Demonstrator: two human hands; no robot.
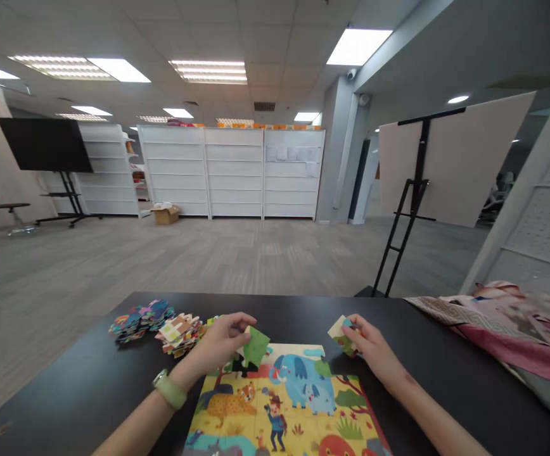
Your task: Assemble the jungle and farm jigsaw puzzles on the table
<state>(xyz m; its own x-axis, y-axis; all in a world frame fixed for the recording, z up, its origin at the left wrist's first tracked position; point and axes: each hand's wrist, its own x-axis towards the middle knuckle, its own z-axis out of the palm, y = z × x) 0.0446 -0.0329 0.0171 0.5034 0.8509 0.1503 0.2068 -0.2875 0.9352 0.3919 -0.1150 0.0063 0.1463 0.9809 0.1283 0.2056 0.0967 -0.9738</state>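
Observation:
Between my thumb and fingers, my left hand pinches a green puzzle piece over the upper left edge of a partly joined jigsaw puzzle. The puzzle lies flat and shows blue elephants, a leopard and a figure in a hat. Off its upper right corner, my right hand grips a cream, blue and green puzzle piece, slightly tilted. Gaps show along the puzzle's top edge near both hands. A green-banded watch is on my left wrist.
Left of the puzzle, a pile of light puzzle pieces sits beside a pile of blue and purple pieces on the dark table. Patterned fabric covers the right side. An easel stand rises beyond the table.

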